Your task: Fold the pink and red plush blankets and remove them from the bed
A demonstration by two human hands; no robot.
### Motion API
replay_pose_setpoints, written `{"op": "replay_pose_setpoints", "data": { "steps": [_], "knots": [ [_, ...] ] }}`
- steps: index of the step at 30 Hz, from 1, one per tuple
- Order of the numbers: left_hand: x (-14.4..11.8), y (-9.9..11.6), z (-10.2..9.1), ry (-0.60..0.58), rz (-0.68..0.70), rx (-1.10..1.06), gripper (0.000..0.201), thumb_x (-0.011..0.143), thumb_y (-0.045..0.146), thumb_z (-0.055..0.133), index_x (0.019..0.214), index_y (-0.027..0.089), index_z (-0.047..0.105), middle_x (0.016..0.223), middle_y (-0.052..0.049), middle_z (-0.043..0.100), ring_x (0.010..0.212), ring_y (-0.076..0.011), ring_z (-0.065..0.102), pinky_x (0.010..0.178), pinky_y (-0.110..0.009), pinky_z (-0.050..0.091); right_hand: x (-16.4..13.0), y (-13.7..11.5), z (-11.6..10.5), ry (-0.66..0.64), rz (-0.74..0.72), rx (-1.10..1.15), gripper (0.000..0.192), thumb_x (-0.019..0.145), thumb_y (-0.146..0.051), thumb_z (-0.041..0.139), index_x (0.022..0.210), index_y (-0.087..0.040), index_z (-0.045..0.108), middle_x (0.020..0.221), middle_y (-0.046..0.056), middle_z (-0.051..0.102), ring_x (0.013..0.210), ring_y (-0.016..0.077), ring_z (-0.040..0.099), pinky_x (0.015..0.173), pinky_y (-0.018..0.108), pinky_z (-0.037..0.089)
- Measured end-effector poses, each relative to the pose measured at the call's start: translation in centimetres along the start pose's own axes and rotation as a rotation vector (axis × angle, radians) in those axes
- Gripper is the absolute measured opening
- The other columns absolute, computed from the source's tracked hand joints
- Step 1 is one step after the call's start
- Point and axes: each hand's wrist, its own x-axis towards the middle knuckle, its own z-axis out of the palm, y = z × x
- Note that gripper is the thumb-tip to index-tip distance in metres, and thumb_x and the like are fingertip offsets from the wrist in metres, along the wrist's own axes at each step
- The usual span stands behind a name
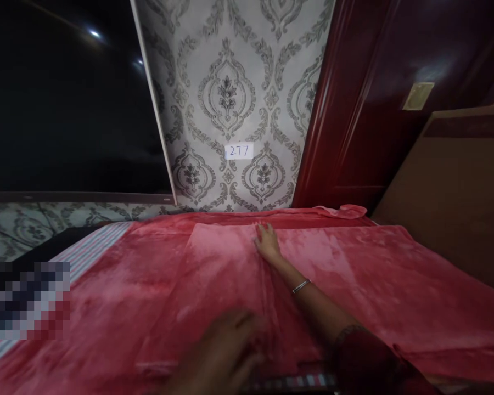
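Blurred and close at the bottom, the left hand [222,351] hangs over or rests on the near part of the pink-red blanket [230,274]; its fingers look bent, but I cannot tell whether they pinch any cloth. Farther off, the right hand [267,243] lies on the same blanket, fingers stretched out and slightly apart, their tips at the far edge of its folded upper layer. On that wrist sits a silver bracelet [302,286], and a dark red sleeve [370,362] covers the upper part of the arm.

The blanket spreads across most of the lower view, with a layered panel in the middle, creases running toward the camera beside the right hand, and a rolled edge at the back. Striped cloth [101,247] shows beyond its left side.

Behind stands a wall with patterned wallpaper [226,93], bearing a white slip [239,151] marked 277. A dark screen [66,109] with a pale edge fills the upper left. To the right are a glossy dark red panel [354,109] with a yellowish plate [419,96] and, in front of it, a brown box [456,197], near the blanket's right side.
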Motion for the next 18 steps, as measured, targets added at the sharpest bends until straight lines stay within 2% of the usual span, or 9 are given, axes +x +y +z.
{"op": "replay_pose_setpoints", "data": {
  "steps": [3, 5, 7, 9, 11, 13, 15, 18],
  "knots": [
    [-0.1, -2.9, -4.3, 0.128, -0.151, 0.158, 0.044, 0.099, 0.037, 0.045, 0.139, 0.026, 0.059, 0.138, -0.01, 0.065, 0.128, -0.0271, 0.06, 0.109, -0.045, 0.048, -0.6, -1.9, 0.4, -0.056, -0.148, -0.229, 0.071, 0.089, -0.035, 0.061, 0.156, -0.02, 0.04, 0.169, 0.014, 0.017, 0.155, 0.0341, 0.016, 0.122, 0.053, 0.017],
    [-0.1, -5.1, -5.4, 0.11, -0.235, 0.266, 0.052, 0.096, 0.039, 0.049, 0.144, 0.022, 0.055, 0.148, -0.014, 0.056, 0.139, -0.033, 0.049, 0.114, -0.055, 0.04, -1.6, -2.3, 1.2, -0.142, -0.252, -0.397, 0.073, 0.094, -0.045, 0.056, 0.158, -0.021, 0.034, 0.169, 0.015, 0.016, 0.156, 0.0327, 0.013, 0.122, 0.053, 0.014],
    [-0.6, -6.9, -4.8, -0.026, -0.305, 0.32, 0.062, 0.09, 0.041, 0.059, 0.148, 0.021, 0.051, 0.156, -0.016, 0.046, 0.146, -0.0389, 0.038, 0.116, -0.063, 0.034, -2.8, -1.7, 2.0, -0.252, -0.304, -0.495, 0.071, 0.098, -0.051, 0.049, 0.159, -0.02, 0.032, 0.168, 0.016, 0.019, 0.156, 0.0308, 0.013, 0.123, 0.052, 0.012],
    [-1.5, -8.2, -3.1, -0.14, -0.357, 0.322, 0.065, 0.089, 0.041, 0.061, 0.15, 0.025, 0.048, 0.161, -0.014, 0.038, 0.149, -0.0403, 0.03, 0.115, -0.067, 0.031, -3.6, -0.8, 2.6, -0.343, -0.309, -0.545, 0.069, 0.1, -0.054, 0.043, 0.158, -0.017, 0.033, 0.167, 0.017, 0.021, 0.156, 0.0303, 0.014, 0.122, 0.052, 0.012],
    [-2.6, -8.9, -1.4, -0.137, -0.366, 0.299, 0.062, 0.092, 0.04, 0.058, 0.152, 0.03, 0.045, 0.162, -0.011, 0.035, 0.151, -0.0381, 0.027, 0.114, -0.069, 0.029, -3.8, -0.2, 2.8, -0.377, -0.297, -0.554, 0.068, 0.1, -0.053, 0.044, 0.157, -0.017, 0.035, 0.166, 0.018, 0.024, 0.155, 0.0312, 0.017, 0.121, 0.053, 0.014],
    [-3.7, -9.6, -0.5, -0.042, -0.327, 0.26, 0.058, 0.093, 0.038, 0.057, 0.15, 0.032, 0.048, 0.162, -0.01, 0.037, 0.15, -0.0361, 0.03, 0.115, -0.067, 0.03, -3.1, -0.3, 2.7, -0.376, -0.3, -0.533, 0.062, 0.099, -0.048, 0.049, 0.152, -0.016, 0.045, 0.161, 0.019, 0.036, 0.152, 0.0331, 0.027, 0.12, 0.055, 0.018],
    [-4.7, -10.3, -0.4, 0.11, -0.322, 0.204, 0.053, 0.092, 0.036, 0.059, 0.144, 0.03, 0.057, 0.158, -0.01, 0.045, 0.146, -0.0346, 0.04, 0.115, -0.06, 0.036, -1.8, -1.1, 2.7, -0.371, -0.318, -0.503, 0.049, 0.098, -0.04, 0.051, 0.14, -0.016, 0.059, 0.149, 0.019, 0.053, 0.143, 0.033, 0.042, 0.118, 0.054, 0.022],
    [-6.2, -11.8, -1.1, 0.387, -0.487, 0.11, 0.048, 0.091, 0.035, 0.055, 0.137, 0.021, 0.063, 0.143, -0.014, 0.061, 0.131, -0.0322, 0.058, 0.109, -0.051, 0.048, 0.9, -2.9, 3.7, -0.359, -0.348, -0.46, 0.042, 0.097, -0.028, 0.049, 0.135, -0.014, 0.062, 0.142, 0.018, 0.06, 0.136, 0.0303, 0.051, 0.118, 0.049, 0.026]
  ]
}}
